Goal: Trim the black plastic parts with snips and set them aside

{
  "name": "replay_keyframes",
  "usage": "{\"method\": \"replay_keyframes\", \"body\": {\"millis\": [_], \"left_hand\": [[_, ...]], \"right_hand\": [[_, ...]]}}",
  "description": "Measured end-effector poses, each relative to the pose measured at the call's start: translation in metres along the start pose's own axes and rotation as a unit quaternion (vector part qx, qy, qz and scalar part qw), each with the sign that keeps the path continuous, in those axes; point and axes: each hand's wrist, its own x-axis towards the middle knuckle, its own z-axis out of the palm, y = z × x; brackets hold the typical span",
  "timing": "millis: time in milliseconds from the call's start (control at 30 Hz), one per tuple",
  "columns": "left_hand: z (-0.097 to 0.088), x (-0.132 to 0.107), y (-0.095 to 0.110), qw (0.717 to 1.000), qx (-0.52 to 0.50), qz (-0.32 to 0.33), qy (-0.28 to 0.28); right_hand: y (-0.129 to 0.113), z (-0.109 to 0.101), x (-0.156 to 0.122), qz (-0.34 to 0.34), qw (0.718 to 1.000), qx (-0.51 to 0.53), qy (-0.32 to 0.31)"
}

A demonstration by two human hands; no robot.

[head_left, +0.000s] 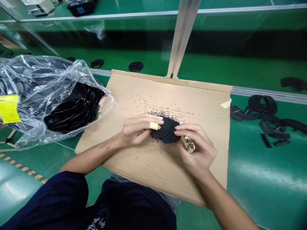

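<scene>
My left hand [136,131], with beige tape round one finger, grips a small stack of black rubber discs [166,131] from the left side. My right hand [196,148] presses on the stack's right edge and holds a small hand tool wrapped in beige tape [189,144], its tip hidden by my fingers. Black rubber crumbs [163,115] lie scattered around the discs on a flattened cardboard sheet [196,105] beneath my hands.
A clear plastic bag [49,95] of stacked black discs, with a yellow label [9,108], lies to the left. Loose black moulded parts [263,119] sit on the green bench at right. An aluminium upright [182,38] stands behind the cardboard.
</scene>
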Motion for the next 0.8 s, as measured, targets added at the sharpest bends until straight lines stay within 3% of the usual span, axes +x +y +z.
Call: {"method": "replay_keyframes", "body": {"millis": [433,600,800], "left_hand": [[-0.0032,-0.0012,0.0002,0.999,-0.016,-0.028,0.02],[-0.0035,-0.0029,-0.0009,0.998,-0.042,-0.039,-0.001],[0.0022,-0.004,-0.005,1.0,-0.014,0.022,0.012]], "right_hand": [[-0.002,-0.001,-0.0005,0.006,1.0,0.014,-0.011],[-0.0026,-0.0013,-0.0002,-0.005,0.999,0.026,-0.019],[-0.0027,-0.0006,-0.0014,0.003,1.0,0.026,-0.013]]}}
